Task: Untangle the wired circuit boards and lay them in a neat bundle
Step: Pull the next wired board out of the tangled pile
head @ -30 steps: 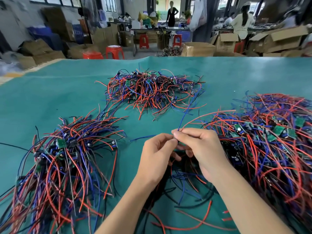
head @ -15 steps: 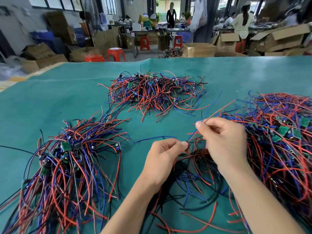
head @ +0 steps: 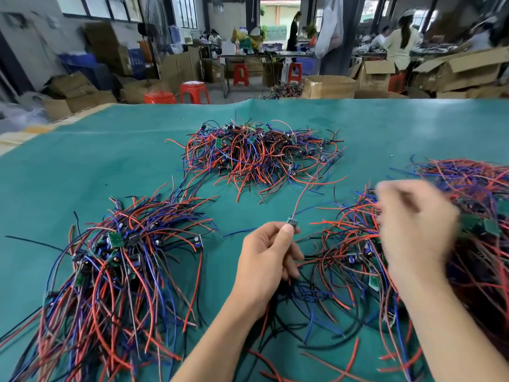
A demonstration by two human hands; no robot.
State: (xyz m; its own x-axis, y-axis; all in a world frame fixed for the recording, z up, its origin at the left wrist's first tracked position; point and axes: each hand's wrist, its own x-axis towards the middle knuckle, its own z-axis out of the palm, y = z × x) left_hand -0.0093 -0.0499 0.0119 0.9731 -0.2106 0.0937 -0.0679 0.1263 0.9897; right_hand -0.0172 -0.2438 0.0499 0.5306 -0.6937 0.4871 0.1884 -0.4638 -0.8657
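Nearest the wearer, loose red, blue and black wires (head: 311, 321) lie on the green table cover (head: 82, 175) beneath and between the two forearms.

The left hand (head: 268, 260) is curled, thumb and forefinger pinching a small circuit board (head: 291, 221) held just above its fingertips. A thin red wire (head: 301, 195) rises from that board and runs away from the hand toward the far pile.

The right hand (head: 413, 230) is to the right of the left hand and well apart from it, raised over the inner edge of the right-hand tangle (head: 473, 244). It is motion-blurred; its fingers appear bent, but whether they grip any wire cannot be told.

The right-hand tangle is a dense mass of red, blue and black wires with green boards showing just beyond the right hand; it extends under that hand and off the right edge of view.

Left of the left hand, well apart from it, lies a bundle (head: 118, 271) whose boards are gathered at its far end while its wires fan out toward the wearer.

Beyond both hands, roughly between them and farther out on the cover, sits a third pile (head: 256, 158) of tangled wires and boards.

Past the table edge: red stools (head: 194, 91), cardboard boxes (head: 329, 86), a pillar and people standing at work tables in the background.
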